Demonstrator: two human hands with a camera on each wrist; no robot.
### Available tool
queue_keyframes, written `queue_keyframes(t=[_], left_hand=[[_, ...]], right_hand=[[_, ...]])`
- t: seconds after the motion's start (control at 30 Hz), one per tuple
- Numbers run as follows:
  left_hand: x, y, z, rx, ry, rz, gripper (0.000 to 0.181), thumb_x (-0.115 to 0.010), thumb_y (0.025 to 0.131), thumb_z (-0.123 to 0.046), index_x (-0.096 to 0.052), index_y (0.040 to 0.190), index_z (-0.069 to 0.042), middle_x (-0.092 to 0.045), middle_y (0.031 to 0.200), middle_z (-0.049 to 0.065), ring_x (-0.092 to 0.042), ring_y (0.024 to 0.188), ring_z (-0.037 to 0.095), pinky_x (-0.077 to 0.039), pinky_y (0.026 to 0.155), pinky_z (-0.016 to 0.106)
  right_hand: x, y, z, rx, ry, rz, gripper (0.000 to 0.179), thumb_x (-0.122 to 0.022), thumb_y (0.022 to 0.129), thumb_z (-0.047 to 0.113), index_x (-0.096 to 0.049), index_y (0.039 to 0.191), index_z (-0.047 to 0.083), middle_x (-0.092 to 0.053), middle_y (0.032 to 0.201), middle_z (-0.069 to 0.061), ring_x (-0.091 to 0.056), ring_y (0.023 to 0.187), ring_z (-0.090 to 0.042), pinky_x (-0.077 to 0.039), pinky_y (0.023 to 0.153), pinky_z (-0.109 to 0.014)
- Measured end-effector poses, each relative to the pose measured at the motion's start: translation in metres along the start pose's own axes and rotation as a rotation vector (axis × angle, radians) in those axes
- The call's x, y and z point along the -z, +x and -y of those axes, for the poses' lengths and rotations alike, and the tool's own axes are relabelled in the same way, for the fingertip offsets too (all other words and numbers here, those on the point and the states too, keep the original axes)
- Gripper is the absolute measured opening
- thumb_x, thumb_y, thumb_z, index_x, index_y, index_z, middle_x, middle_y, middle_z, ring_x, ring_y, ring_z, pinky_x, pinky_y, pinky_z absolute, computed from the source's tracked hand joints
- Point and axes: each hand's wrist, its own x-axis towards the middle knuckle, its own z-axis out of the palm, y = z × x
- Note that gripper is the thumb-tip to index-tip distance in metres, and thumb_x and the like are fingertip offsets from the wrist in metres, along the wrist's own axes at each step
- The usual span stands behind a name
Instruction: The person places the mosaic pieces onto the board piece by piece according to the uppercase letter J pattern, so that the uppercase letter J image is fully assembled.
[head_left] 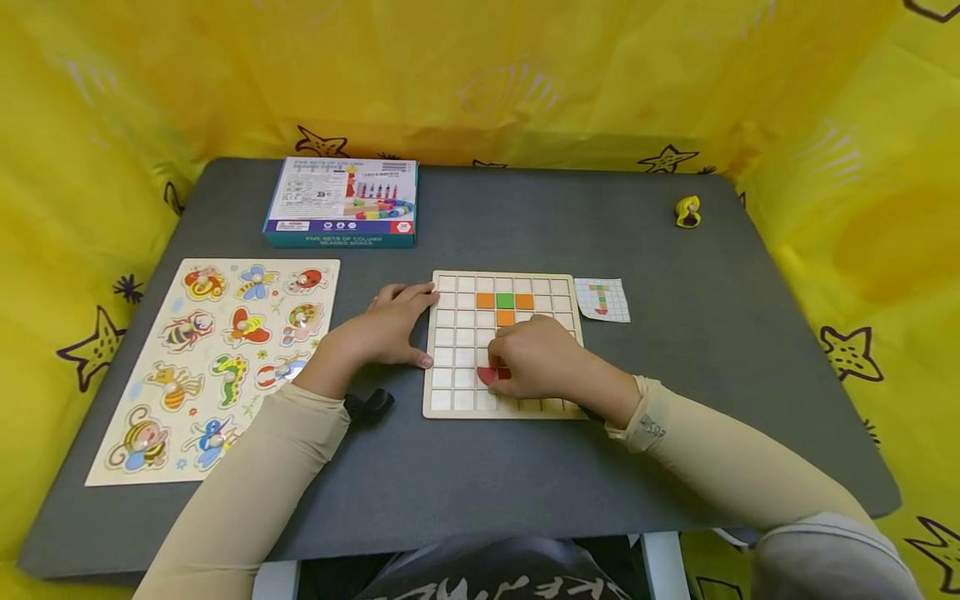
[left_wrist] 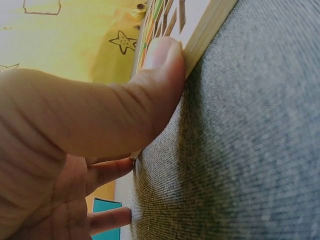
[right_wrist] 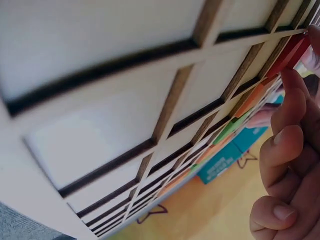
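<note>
A wooden grid board (head_left: 465, 414) lies on the table, with orange tiles (head_left: 486, 301) and a green tile (head_left: 506, 301) in its upper cells. My right hand (head_left: 542, 358) is over the lower middle of the board and pinches a red rounded tile (head_left: 486, 375). Beside that tile is another red piece (head_left: 504, 373), partly covered by the fingers. In the right wrist view, fingertips meet the red tile (right_wrist: 285, 57) at the grid. My left hand (head_left: 386, 329) rests at the board's left edge, fingers spread. Its thumb (left_wrist: 162, 70) touches the board's side in the left wrist view.
A small pattern card (head_left: 617, 302) lies against the board's right edge. To the left is an insect puzzle board (head_left: 258, 292), partly under the left forearm. A flat toy box (head_left: 341, 237) sits at the back left, and a small yellow object (head_left: 687, 212) at the back right.
</note>
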Motion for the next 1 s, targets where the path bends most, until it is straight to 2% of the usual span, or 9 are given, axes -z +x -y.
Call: queue_keyframes(t=[0.13,0.27,0.4,0.7,0.9,1.0], left_hand=[[0.0,0.0,0.0,0.003,-0.002,0.0,0.102,-0.084,0.076,-0.041,-0.028,0.155,-0.011,-0.014,0.162,0.005,-0.009,0.142,0.04,-0.02,0.109,0.062],[-0.001,0.0,-0.001,0.002,-0.006,-0.003,0.102,-0.084,0.076,-0.041,-0.028,0.155,-0.011,-0.014,0.162,0.006,-0.009,0.143,0.04,-0.02,0.109,0.062],[-0.002,-0.001,-0.002,-0.006,-0.008,-0.007,0.102,-0.084,0.075,-0.041,-0.028,0.155,-0.011,-0.015,0.162,0.006,-0.009,0.142,0.04,-0.019,0.109,0.062],[-0.002,0.001,-0.003,-0.005,-0.013,-0.005,0.102,-0.084,0.076,-0.04,-0.028,0.155,-0.011,-0.014,0.162,0.005,-0.008,0.143,0.04,-0.019,0.109,0.062],[-0.004,0.003,0.0,-0.018,-0.013,-0.011,0.103,-0.084,0.075,-0.041,-0.028,0.155,-0.01,-0.015,0.162,0.006,-0.008,0.143,0.041,-0.016,0.11,0.061],[-0.006,0.002,0.004,-0.029,-0.032,-0.021,0.101,-0.083,0.077,-0.041,-0.028,0.154,-0.008,-0.015,0.161,0.009,-0.01,0.142,0.041,-0.018,0.111,0.059]], right_hand=[[0.001,0.001,0.0,0.0,0.002,0.012,0.024,-0.071,0.081,0.044,-0.065,0.075,0.022,-0.047,0.062,0.014,-0.045,0.053,-0.007,-0.036,0.048,-0.031],[0.002,0.002,0.002,0.023,0.018,-0.007,0.019,-0.07,0.083,0.039,-0.068,0.078,0.022,-0.051,0.064,0.015,-0.047,0.055,-0.006,-0.038,0.05,-0.03],[0.002,0.002,0.004,0.03,0.023,-0.011,0.016,-0.068,0.086,0.034,-0.07,0.074,0.023,-0.053,0.064,0.015,-0.048,0.056,-0.004,-0.038,0.05,-0.03],[0.002,-0.001,0.003,0.01,0.022,0.011,0.02,-0.067,0.087,0.036,-0.068,0.071,0.024,-0.052,0.062,0.016,-0.048,0.054,-0.004,-0.038,0.05,-0.03],[0.003,-0.006,0.002,-0.037,0.032,-0.005,0.019,-0.069,0.086,0.041,-0.071,0.078,0.024,-0.051,0.062,0.016,-0.047,0.055,-0.005,-0.038,0.052,-0.03],[0.01,-0.013,0.005,-0.066,0.07,-0.001,0.02,-0.071,0.086,0.042,-0.073,0.084,0.022,-0.057,0.067,0.014,-0.048,0.058,-0.006,-0.04,0.055,-0.03]])
